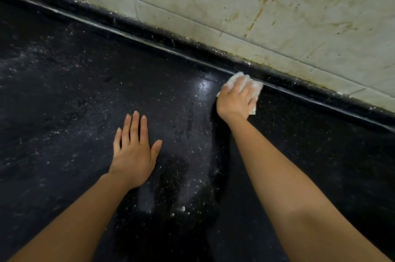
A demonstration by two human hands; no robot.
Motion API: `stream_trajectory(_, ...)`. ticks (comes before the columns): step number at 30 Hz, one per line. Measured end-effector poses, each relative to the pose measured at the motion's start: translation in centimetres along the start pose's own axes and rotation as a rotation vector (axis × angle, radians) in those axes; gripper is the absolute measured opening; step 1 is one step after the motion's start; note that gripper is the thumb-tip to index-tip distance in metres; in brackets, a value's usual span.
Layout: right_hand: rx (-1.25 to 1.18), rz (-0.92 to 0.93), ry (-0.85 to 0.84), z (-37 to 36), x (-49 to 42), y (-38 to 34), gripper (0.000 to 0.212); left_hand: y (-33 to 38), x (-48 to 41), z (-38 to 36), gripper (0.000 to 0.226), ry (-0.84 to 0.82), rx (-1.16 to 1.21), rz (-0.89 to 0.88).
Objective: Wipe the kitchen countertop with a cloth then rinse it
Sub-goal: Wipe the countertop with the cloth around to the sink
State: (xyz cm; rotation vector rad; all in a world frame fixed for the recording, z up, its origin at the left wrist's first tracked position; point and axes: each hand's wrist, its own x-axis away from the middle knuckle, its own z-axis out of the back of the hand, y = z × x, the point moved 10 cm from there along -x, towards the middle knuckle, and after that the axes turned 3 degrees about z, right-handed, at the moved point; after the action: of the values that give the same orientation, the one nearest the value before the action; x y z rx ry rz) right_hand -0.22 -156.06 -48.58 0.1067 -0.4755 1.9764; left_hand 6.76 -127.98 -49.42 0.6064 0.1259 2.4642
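Two bare hands are working over the dark countertop (64, 95). Far right, the right hand (236, 101) is clutching a white cloth (241, 82), pressing it against the raised back edge below the stained wall (277, 5). Nearer, the left hand (133, 152) is lying flat, fingers released.

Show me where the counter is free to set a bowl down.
Nearly all the counter is bare. The widest patch lies left of the left hand, out to the frame's edge. Another lies right of the right forearm, below the back ledge. Only the strip between the hands is tight; there the right hand presses the cloth at the ledge.
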Motion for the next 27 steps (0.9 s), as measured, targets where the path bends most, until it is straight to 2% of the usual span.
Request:
stream_trajectory(3, 0.018, 0.337, -0.136, -1.5, 2.4, -3.3, 0.051, 0.1, 0.1, 0.2, 0.073, -0.014, 0.014, 0.0)
stream_trajectory(5, 0.047, 0.504, -0.214, -1.3, 4.0, -3.2, 0.048, 0.1, 0.1, 0.2, 0.072, -0.032, 0.017, -0.006)
stream_trajectory(7, 0.176, 0.632, -0.243, -0.6, 4.5, -1.6, 0.048, 0.1, 0.1, 0.2, 0.071, -0.043, 0.029, -0.008)
stream_trajectory(9, 0.306, 0.574, -0.179, 0.6, 3.4, 1.8, 0.051, 0.1, 0.0, 0.2, 0.071, -0.048, 0.036, -0.01)
stream_trajectory(12, 0.264, 0.186, -0.019, 2.8, 1.1, 6.7, 0.054, 0.0, 0.0, 0.0, 0.071, -0.056, 0.041, -0.005)
stream_trajectory(14, 0.166, 0.002, 0.018, 2.7, 0.6, 6.7, 0.055, -0.1, 0.0, -0.1, 0.071, -0.052, 0.022, 0.001)
stream_trajectory(16, 0.134, -0.079, 0.017, 1.7, 0.2, 4.5, 0.056, -0.1, 0.0, 0.0, 0.072, -0.052, 0.01, 0.004)
stream_trajectory(18, 0.156, -0.053, -0.003, 0.2, 0.1, 0.8, 0.056, -0.1, 0.0, 0.0, 0.072, -0.053, 0.018, 0.009)
stream_trajectory(21, 0.123, 0.08, -0.054, -2.6, 1.0, -5.6, 0.06, -0.1, 0.0, 0.1, 0.072, -0.051, -0.004, 0.014)
stream_trajectory(24, 0.071, 0.267, -0.121, -4.5, 2.9, -11.4, 0.061, -0.2, -0.1, 0.0, 0.071, -0.049, -0.011, 0.023)
stream_trajectory(27, 0.108, 0.512, -0.172, -5.0, 4.1, -13.8, 0.053, -0.2, -0.1, -0.1, 0.071, -0.068, 0.011, 0.018)
